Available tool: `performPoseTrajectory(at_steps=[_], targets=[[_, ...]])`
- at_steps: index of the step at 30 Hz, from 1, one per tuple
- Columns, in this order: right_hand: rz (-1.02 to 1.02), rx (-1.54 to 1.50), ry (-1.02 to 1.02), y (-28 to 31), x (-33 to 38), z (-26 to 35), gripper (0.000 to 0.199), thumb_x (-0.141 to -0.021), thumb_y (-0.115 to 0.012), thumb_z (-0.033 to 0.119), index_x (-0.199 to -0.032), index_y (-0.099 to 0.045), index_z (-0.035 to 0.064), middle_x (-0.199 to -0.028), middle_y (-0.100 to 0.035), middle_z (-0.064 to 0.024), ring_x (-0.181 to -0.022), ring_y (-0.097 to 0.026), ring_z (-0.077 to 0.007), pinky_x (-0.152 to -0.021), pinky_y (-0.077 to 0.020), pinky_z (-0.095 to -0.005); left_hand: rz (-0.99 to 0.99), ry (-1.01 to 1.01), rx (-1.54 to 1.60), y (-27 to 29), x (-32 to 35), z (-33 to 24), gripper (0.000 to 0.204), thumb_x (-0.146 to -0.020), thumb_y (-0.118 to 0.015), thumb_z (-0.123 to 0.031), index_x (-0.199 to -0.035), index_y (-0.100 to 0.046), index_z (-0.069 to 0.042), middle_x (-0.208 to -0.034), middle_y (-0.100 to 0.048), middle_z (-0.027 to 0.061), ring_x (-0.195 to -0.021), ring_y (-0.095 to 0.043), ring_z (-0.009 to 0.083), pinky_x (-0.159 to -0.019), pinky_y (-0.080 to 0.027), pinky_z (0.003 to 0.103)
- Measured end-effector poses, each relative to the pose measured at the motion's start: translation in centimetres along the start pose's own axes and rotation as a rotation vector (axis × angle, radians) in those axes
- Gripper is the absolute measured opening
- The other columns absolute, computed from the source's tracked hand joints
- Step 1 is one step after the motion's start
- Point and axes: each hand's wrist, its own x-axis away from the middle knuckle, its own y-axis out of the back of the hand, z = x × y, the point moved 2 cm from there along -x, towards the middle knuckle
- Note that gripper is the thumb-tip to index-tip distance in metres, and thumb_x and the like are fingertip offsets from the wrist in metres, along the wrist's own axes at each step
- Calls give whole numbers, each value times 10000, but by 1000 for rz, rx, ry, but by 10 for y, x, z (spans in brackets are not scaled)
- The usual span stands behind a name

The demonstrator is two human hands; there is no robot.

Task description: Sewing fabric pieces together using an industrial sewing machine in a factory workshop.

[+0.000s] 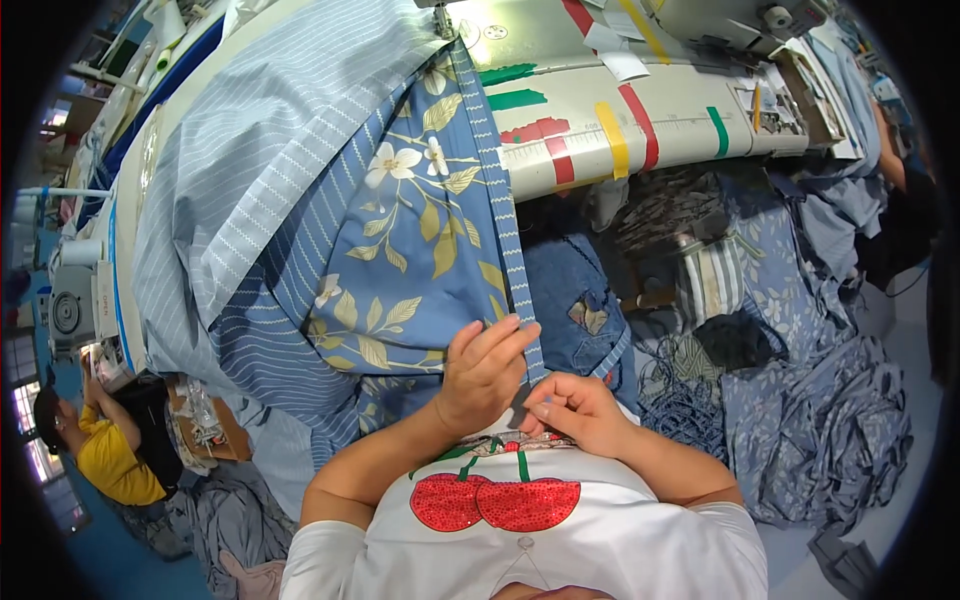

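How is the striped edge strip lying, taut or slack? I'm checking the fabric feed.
Taut: the striped strip runs in a straight line from the sewing machine down to the left hand and right hand, which pinch it.

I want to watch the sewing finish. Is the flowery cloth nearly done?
Partly, it seems. The striped trim already runs along the floral fabric from the sewing machine down to the hands. The left hand and right hand pinch its lower end. A pile of blue cloth lies beside the table.
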Motion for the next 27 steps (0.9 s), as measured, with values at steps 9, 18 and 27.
performPoseTrajectory(at_steps=[9,18,27], targets=[[17,23,16,-2,0,2,120,-958,-492,42,-1041,-553,-20,-894,-672,-118,-804,-638,-132,-742,-513,-259,39,-44,120,-3,10,6,44,-709,-625,-32,-701,-608,-72,-1111,-656,13,-1111,-588,168,-984,-336,358],[-62,314,62,4,4,15,137,-912,-551,29,-1033,-594,-20,-890,-676,-113,-819,-645,-166,-763,-505,-285,75,42,270,-4,6,7,116,-639,-661,-21,-731,-603,-63,-1079,-666,31,-1054,-620,192,-918,-389,383],[-520,1547,944,31,-31,64,256,-731,-677,59,-987,-669,43,-1075,-645,-116,-1061,-601,-237,-905,-447,-385,77,162,390,1,0,4,209,-607,-724,3,-768,-612,-71,-1022,-685,35,-994,-647,217,-885,-390,392]])
